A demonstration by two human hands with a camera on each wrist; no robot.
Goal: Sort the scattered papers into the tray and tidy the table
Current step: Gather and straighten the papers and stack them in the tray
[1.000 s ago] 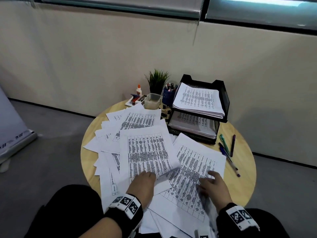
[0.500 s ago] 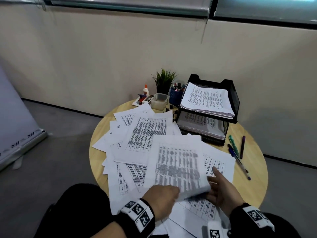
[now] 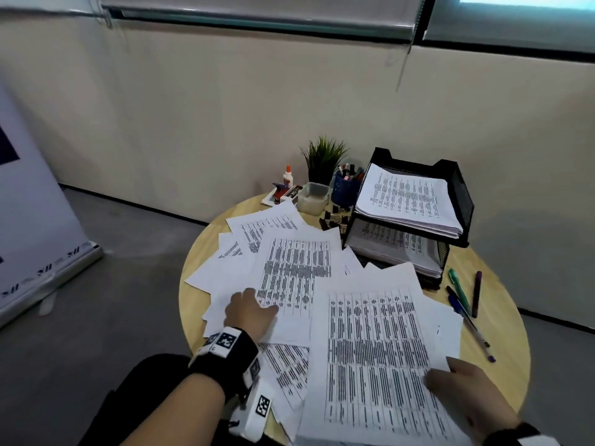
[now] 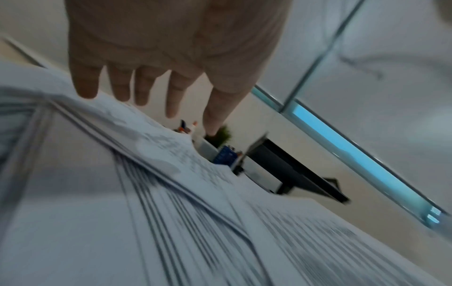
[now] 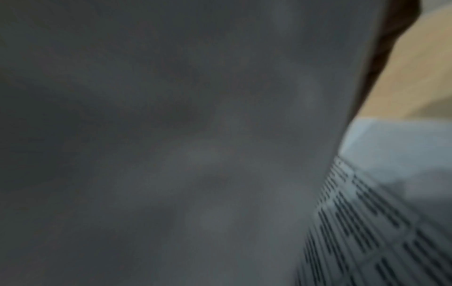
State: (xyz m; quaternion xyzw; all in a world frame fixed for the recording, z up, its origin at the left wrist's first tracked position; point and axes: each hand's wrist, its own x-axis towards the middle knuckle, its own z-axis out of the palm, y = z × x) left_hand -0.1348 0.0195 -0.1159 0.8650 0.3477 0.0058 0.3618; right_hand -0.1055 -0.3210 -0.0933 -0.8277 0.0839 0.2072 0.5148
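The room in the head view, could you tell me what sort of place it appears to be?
Probably an office or meeting corner: a black stacked paper tray full of printed sheets, a blue pen cup and a small potted plant stand on a round wooden table beside a plain partition wall.

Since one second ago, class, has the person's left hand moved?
Yes. The left hand moved away from the near table edge, toward the black two-tier paper tray.

Printed white papers (image 3: 294,272) fanned in overlapping layers across the round wooden table (image 3: 502,329), text side up, several overhanging the near edge. One sheet (image 3: 380,358) raised above the rest at near right, table of dark rows facing up. Black two-tier mesh tray (image 3: 460,201) at far right, upright, a squared paper stack in each tier.
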